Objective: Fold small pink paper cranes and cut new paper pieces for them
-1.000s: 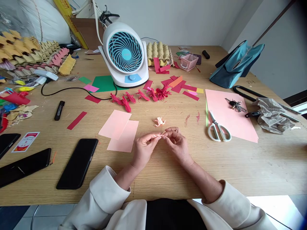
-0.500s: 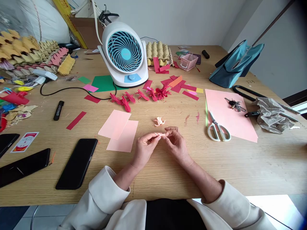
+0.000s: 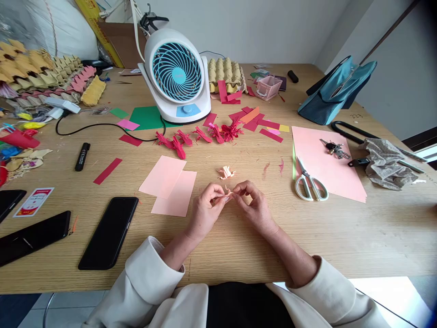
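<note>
Both my hands meet over the middle of the wooden table. My left hand point(image 3: 209, 207) pinches a small pale pink paper piece point(image 3: 228, 193) between thumb and fingers. On its other end, my right hand point(image 3: 254, 207) closes thumb and fingertips; part of the piece is hidden by the fingers. A thin strip of it sticks up between the hands. Just beyond lies another pale pink cut-paper piece point(image 3: 226, 172) with curled strips. Two overlapping light pink sheets point(image 3: 175, 196) lie left of my left hand. White-handled scissors point(image 3: 311, 184) rest to the right, partly on a large pink sheet point(image 3: 344, 180).
A white fan point(image 3: 179, 77) stands at the back, with red paper flowers point(image 3: 205, 135) and red strips point(image 3: 252, 120) before it. Phones point(image 3: 108, 233) and a black marker point(image 3: 82, 157) lie left. Keys point(image 3: 336, 149), a crumpled grey cloth point(image 3: 389, 164) and a blue bag point(image 3: 336, 93) are right.
My fingers have shifted slightly on the small pink paper, and a thin strip of it now stands up between them. Other things keep their places; the view has moved a little.
</note>
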Available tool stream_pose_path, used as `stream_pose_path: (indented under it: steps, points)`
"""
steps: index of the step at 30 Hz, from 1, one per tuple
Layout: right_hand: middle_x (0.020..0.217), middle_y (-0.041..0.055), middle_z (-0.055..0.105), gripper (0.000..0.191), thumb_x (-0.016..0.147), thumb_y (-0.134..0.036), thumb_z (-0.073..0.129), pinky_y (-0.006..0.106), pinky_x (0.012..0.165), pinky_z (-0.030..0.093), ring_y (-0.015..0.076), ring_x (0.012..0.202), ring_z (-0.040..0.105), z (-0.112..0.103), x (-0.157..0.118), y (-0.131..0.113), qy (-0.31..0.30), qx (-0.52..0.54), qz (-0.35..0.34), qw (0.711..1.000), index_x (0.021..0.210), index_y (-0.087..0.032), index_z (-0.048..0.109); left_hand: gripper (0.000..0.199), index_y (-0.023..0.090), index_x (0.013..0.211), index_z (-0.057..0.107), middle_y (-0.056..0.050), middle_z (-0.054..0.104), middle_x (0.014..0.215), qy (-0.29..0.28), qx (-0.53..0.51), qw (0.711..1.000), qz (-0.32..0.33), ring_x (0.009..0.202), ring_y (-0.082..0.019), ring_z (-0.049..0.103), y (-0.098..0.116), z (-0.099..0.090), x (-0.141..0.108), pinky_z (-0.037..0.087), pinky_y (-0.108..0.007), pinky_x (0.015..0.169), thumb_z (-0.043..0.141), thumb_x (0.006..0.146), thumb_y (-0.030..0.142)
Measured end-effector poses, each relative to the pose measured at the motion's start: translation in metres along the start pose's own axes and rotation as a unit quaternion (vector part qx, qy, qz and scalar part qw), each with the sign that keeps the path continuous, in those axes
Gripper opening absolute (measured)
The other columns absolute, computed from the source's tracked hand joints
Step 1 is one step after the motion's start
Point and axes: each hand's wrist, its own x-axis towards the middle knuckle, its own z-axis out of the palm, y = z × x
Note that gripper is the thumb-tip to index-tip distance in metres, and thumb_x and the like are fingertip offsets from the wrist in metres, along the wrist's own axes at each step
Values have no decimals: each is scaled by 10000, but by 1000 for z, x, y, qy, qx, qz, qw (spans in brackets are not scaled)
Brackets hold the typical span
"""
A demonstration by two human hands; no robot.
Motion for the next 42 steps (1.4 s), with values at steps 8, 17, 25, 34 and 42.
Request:
stream_pose_path:
  steps: [8, 17, 25, 34, 42]
  points:
    - [867, 36, 626, 107, 914, -196, 610, 342, 777, 457, 191, 837, 569, -5, 1, 1, -47, -31, -34, 998, 976, -240, 685, 74, 209, 951, 662, -22, 764, 915, -13, 5, 999, 39, 827, -153, 726, -6, -2, 1, 558, -247, 752, 644, 879, 205]
    - [838, 33, 635, 58, 904, -202, 624, 334, 761, 463, 185, 803, 574, -6, 1, -1, -48, -55, -36, 997, 921, -226, 673, 24, 210, 895, 619, 8, 722, 859, -19, 29, 997, 63, 778, -125, 688, -7, -3, 1, 521, -228, 724, 619, 889, 187]
    - [818, 39, 642, 83, 897, -237, 614, 325, 750, 466, 180, 790, 589, -7, 3, -4, -69, -57, 11, 996, 825, -202, 637, 104, 219, 891, 619, -7, 696, 835, -17, 163, 976, 145, 790, -161, 635, -7, -5, 1, 480, -299, 767, 562, 900, 133]
    - [770, 23, 628, 174, 920, -316, 557, 262, 622, 440, 146, 694, 557, -4, 2, 6, -88, -10, 96, 991, 823, -187, 623, 130, 223, 896, 643, -10, 705, 839, -25, 173, 971, 160, 805, -168, 632, -4, -5, 1, 464, -302, 767, 565, 904, 118]
    - [788, 8, 620, 106, 909, -272, 550, 257, 613, 432, 128, 656, 532, -3, 2, 4, -75, 33, 102, 991, 861, -189, 596, 100, 216, 903, 651, -15, 711, 863, -18, 136, 982, 133, 814, -173, 635, -6, -5, 1, 487, -302, 773, 582, 901, 143]
